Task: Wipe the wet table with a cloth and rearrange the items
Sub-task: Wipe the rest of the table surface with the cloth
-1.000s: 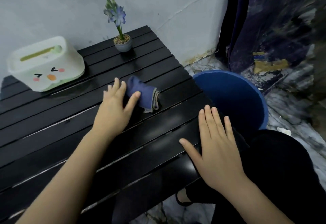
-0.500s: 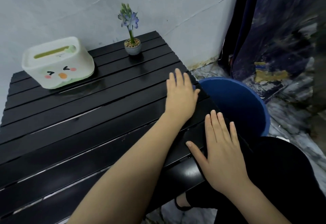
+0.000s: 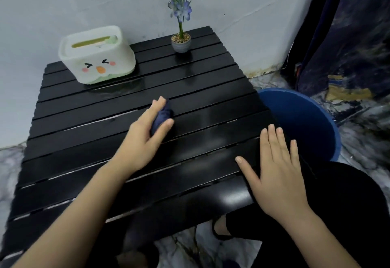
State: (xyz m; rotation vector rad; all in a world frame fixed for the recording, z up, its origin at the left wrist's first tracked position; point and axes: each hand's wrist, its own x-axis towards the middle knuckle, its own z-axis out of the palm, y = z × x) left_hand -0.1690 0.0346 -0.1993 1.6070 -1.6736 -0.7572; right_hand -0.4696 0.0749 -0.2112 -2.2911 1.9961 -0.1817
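Cloth (image 3: 161, 116), dark blue and bunched up, sits near the middle of the black slatted table (image 3: 88, 153), pressed onto the slats under the left hand (image 3: 145, 135). That hand's fingers curl over the bundle, with the thumb on the side nearer the person and the fingertips past its far edge, so only a small fold of fabric shows between them. The right hand (image 3: 276, 174) lies flat and open on the table's near right corner, fingers spread, gripping nothing. At the back left of the table stands a white tissue box (image 3: 96, 55) with a cartoon face, and at the back right a small potted plant (image 3: 181, 41) with blue flowers, both well apart from the cloth. A blue bucket (image 3: 329, 132) stands on the floor just beside the table's right edge. The slats near the tissue box look glossy.
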